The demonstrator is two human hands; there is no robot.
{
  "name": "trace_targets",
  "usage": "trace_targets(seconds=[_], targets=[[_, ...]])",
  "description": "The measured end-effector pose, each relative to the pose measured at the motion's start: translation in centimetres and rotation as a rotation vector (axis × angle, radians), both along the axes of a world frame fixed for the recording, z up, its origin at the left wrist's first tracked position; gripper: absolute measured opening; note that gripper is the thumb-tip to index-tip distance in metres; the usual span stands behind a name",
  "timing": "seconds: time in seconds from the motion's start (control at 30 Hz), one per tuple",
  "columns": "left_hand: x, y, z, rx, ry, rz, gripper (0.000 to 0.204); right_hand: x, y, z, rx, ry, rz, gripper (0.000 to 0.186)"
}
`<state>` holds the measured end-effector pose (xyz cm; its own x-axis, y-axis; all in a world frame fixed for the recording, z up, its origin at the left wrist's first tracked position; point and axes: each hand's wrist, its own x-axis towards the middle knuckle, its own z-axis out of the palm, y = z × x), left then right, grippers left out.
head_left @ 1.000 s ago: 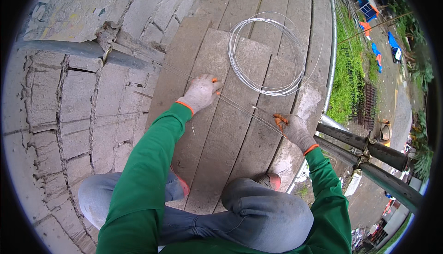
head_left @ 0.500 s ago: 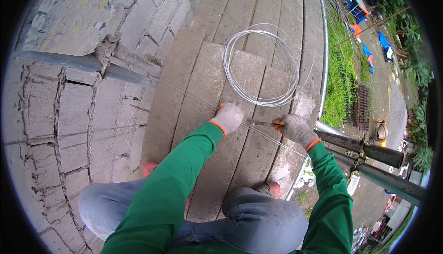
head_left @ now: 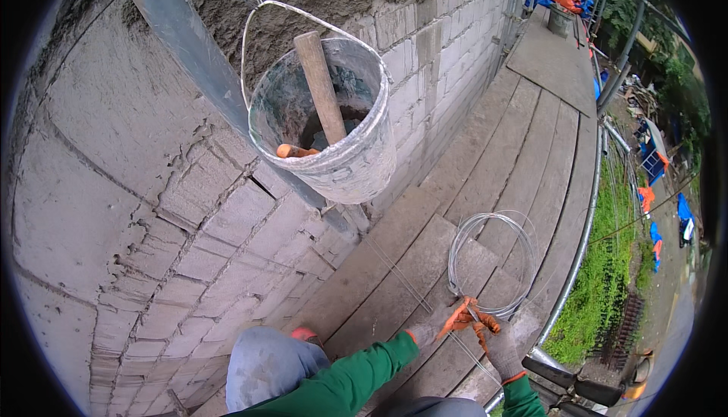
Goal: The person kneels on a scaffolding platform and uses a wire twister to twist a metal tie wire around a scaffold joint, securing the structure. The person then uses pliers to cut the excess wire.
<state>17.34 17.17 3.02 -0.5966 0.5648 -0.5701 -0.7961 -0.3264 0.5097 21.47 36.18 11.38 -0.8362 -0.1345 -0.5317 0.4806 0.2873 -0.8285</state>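
My gloved hands are close together, low over the planks. My left hand, in a grey glove with orange fingers, has its fingers stretched toward the right one. My right hand is closed around a slim dark metal tool that looks like pliers, mostly hidden by the fingers; its end points toward my left fingertips. Thin wire strands run from the wall down under my hands and out at the lower right. A loose coil of silvery wire lies just beyond my hands.
A mortar-stained bucket with a wooden-handled tool inside hangs beside the block wall. Planks stretch away to another bucket and blue and orange sheeting. A metal rail borders the drop to the ground at right.
My view has swung up and left, bringing the hanging bucket in. My left hand has let go of the wire strands and moved up against the right hand, its fingers now stretched out.
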Motion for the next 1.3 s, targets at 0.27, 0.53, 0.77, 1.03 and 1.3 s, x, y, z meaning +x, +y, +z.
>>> trace_targets(seconds=[0.27, 0.53, 0.77, 1.03, 1.3], targets=[[10.8, -4.7, 8.9, -0.186, -0.382, 0.268, 0.046, 3.1, -11.4, 15.8, 0.588, -0.196, 0.586, 0.041], [17.3, -14.6, 23.6, -0.320, -0.634, 0.417, 0.035, 17.0, -18.5, 16.4, 0.439, -0.123, 0.581, 0.036], [26.3, -19.1, 24.6, -0.303, -0.674, 0.385, 0.032, 24.4, -24.1, 20.2, -0.092, -0.956, 0.082, 0.036], [27.4, -19.9, 30.5, -0.339, -0.693, 0.174, 0.034, 25.6, -22.7, 25.0, -0.082, -0.991, 0.056, 0.038], [29.5, -23.8, 30.6, -0.505, -0.560, 0.269, 0.030, 25.7, -21.4, 29.3, -0.203, -1.131, -0.376, 0.033]])
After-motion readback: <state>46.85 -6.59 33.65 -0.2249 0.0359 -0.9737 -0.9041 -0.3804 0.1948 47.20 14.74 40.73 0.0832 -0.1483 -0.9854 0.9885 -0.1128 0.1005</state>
